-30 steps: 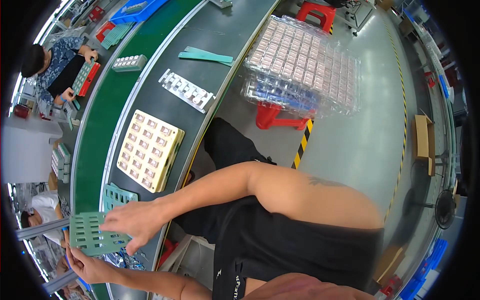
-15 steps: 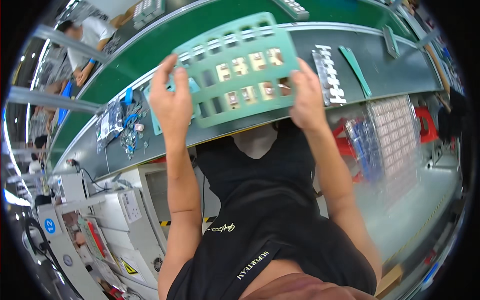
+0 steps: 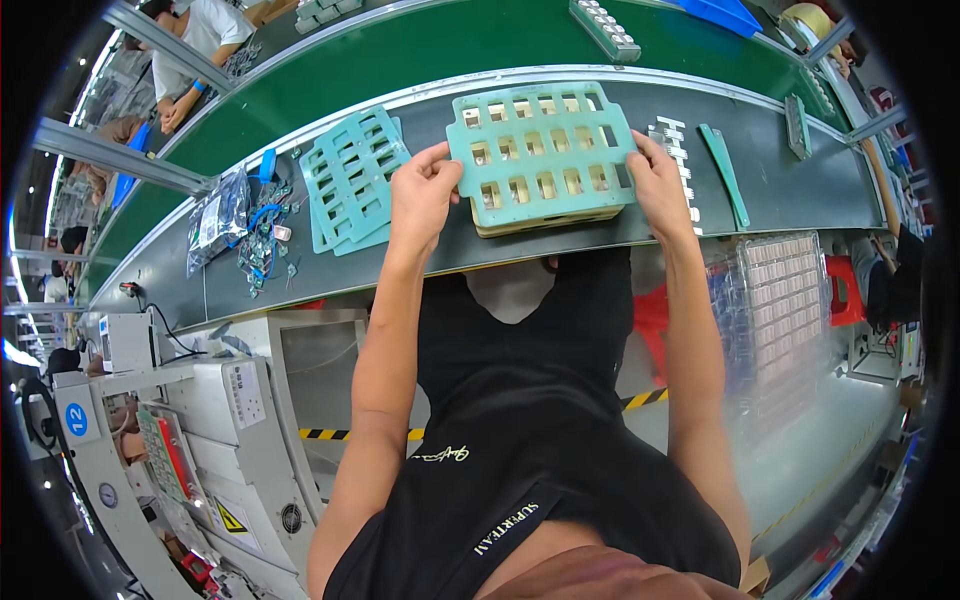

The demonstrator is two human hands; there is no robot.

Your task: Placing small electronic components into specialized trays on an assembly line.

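A light green plate (image 3: 530,166) with rows of rectangular cutouts lies level on a yellowish block (image 3: 550,226) at the near edge of the bench. Pale pieces show through most of the openings; a few at the right look dark. My left hand (image 3: 424,196) pinches the plate's left edge between thumb and curled fingers. At the opposite edge my right hand (image 3: 657,188) grips with the thumb on top, its other fingers partly hidden. Left of my left hand, overlapping green plates (image 3: 374,226) with similar cutouts rest on the bench.
A clear plastic bag (image 3: 218,222) and loose small parts with blue pieces (image 3: 264,250) lie far left. To the right are a white toothed strip (image 3: 678,160) and a green bar (image 3: 724,175). Clear trays (image 3: 785,300) stand below the bench, near a red stool (image 3: 848,292). A green belt (image 3: 420,62) runs behind.
The held green plate has gone from raised and tilted to level over the yellowish block, moving rightward. Both hands moved with it and still hold its edges. The overlapping plates at left are now uncovered.
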